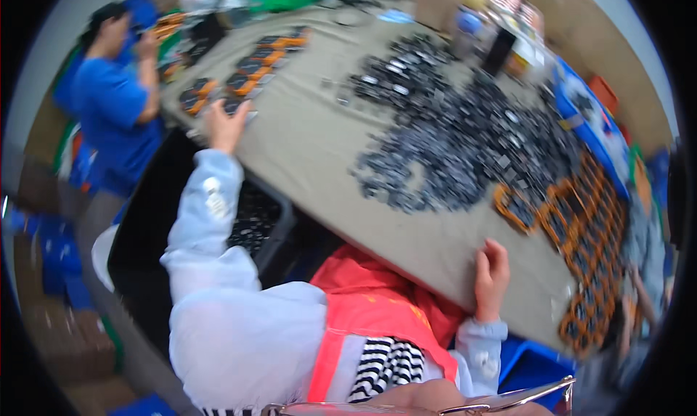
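The left hand (pixel 226 128) has thumb and fingers about a small dark part (pixel 233 107) at the table's (pixel 312 144) left edge; blur hides whether they pinch it. Handling it by its edges, square to the neighbouring black-and-orange parts (pixel 251 69), should avoid knocks. The right hand (pixel 491 279), loosely curled, appears to hold nothing, near right.

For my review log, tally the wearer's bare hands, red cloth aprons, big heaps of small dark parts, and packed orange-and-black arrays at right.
Left hand, right hand: 2
Red apron: 1
Dark heap: 1
Orange-and-black array: 1
Total: 5
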